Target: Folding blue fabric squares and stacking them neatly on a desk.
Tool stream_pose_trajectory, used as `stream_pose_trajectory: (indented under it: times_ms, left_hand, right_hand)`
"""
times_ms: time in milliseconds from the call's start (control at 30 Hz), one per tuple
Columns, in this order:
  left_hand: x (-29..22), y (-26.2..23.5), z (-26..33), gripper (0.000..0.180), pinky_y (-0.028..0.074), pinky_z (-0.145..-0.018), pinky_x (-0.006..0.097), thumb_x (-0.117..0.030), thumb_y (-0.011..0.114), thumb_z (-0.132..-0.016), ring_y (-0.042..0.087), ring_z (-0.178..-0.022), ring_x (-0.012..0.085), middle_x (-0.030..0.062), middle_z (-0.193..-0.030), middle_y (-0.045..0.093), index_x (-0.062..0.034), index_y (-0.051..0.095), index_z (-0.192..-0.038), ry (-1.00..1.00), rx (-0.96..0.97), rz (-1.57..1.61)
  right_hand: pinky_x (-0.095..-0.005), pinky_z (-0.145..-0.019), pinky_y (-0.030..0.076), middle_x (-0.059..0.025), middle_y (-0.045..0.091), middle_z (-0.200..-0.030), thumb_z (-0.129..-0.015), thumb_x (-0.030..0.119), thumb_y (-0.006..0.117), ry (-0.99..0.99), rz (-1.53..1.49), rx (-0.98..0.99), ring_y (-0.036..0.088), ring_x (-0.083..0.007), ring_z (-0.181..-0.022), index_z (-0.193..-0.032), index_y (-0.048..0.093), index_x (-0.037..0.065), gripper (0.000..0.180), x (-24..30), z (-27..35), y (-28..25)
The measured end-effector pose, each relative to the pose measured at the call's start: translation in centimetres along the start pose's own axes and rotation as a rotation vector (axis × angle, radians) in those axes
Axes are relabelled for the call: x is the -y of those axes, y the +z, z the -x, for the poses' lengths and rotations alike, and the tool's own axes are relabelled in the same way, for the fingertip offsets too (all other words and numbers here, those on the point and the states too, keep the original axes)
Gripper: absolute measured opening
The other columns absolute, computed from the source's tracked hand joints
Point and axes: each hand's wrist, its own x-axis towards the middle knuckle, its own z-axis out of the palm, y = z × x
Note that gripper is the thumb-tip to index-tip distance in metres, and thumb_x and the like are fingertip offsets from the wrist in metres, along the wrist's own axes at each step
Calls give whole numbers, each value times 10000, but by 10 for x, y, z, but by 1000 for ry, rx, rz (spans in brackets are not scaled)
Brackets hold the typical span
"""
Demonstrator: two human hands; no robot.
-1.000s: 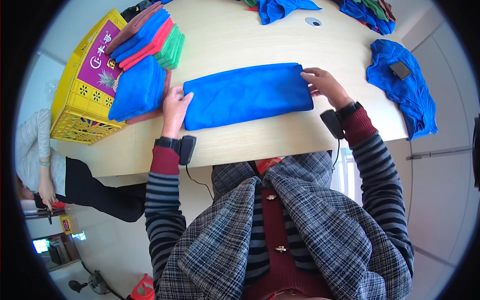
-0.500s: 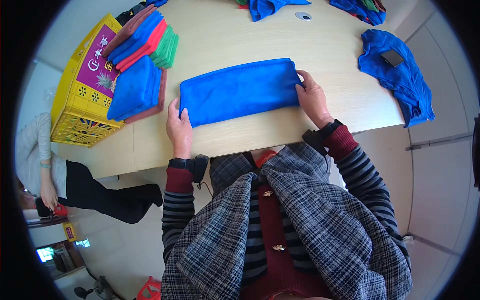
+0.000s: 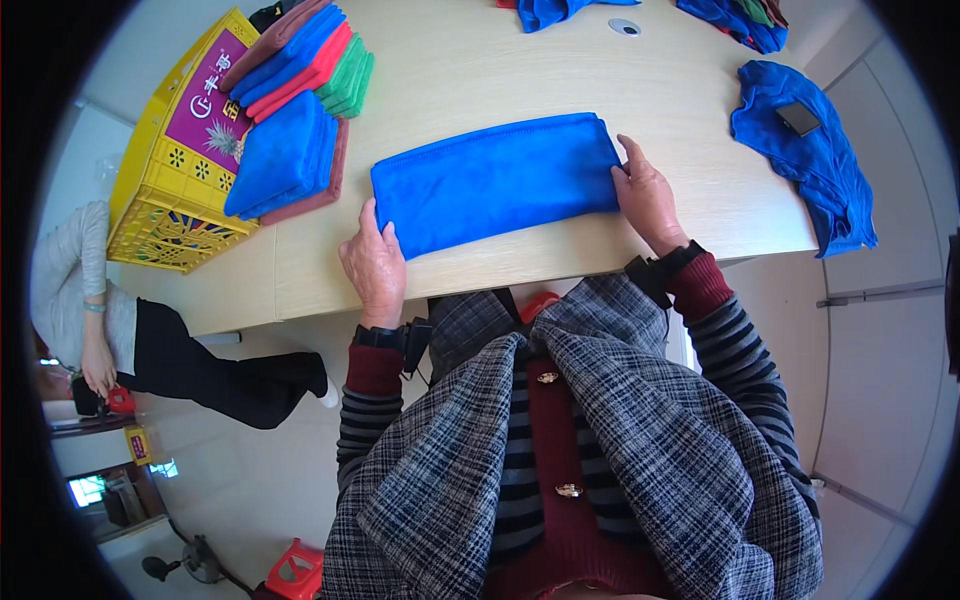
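Note:
A blue towel, folded into a long band, lies on the table before me. My left hand grips its lower left corner, thumb at the edge and fingers along the short end. At the opposite short end, my right hand has the edge between thumb and fingers, the forefinger pointing up beside it. Some fingertips of both hands are hidden by the cloth. To the left sits a pile of folded blue towels on a brown one.
Behind that pile stand folded red and green towels, beside a yellow crate. On the right, a dark flat object rests on a crumpled blue cloth. More cloths lie far off. A person is at left.
My view has shifted slightly, moving the table and towel a little right in the picture. Both hands stay at the towel's two ends; my left fingers have drawn closer together.

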Motion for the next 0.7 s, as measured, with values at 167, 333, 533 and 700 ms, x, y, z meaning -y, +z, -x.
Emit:
stream_pose_trajectory:
  times_ms: [167, 333, 533, 700]
  left_hand:
    - [-10, -14, -1, 467, 458, -899, 463, -137, 644, -942, 632, -982, 356, 178, -1075, 690, -75, 516, -1387, 14, -24, -67]
    - [-52, -20, -19, 462, 415, -1033, 478, -154, 709, -882, 569, -1169, 339, 164, -1230, 620, -42, 577, -1310, 352, -85, -12]
    - [-111, 8, -13, 442, 368, -1120, 519, -202, 702, -888, 487, -1325, 349, 169, -1375, 557, -41, 607, -1288, 674, 211, 247]
    - [-109, 15, 15, 542, 300, -1154, 566, -270, 697, -899, 416, -1394, 341, 167, -1456, 493, -59, 559, -1379, 684, 291, 152]
  right_hand:
    - [-460, -852, 540, -169, 697, -1063, -976, 195, 619, 158, -92, 163, 676, -374, -943, -1455, 461, 112, 511, 15, -3, -17]
    - [-450, -966, 486, -164, 647, -1232, -984, 249, 608, -196, 408, 7, 621, -345, -1122, -1453, 466, 82, 518, 53, -3, -25]
    - [-461, -1016, 447, -159, 604, -1333, -980, 333, 581, -409, 175, 79, 562, -345, -1222, -1380, 535, 55, 489, 88, 12, 20]
    - [-559, -1091, 375, -172, 505, -1462, -1013, 439, 503, -388, 226, 270, 452, -392, -1363, -1442, 506, 86, 556, 86, 11, 30]
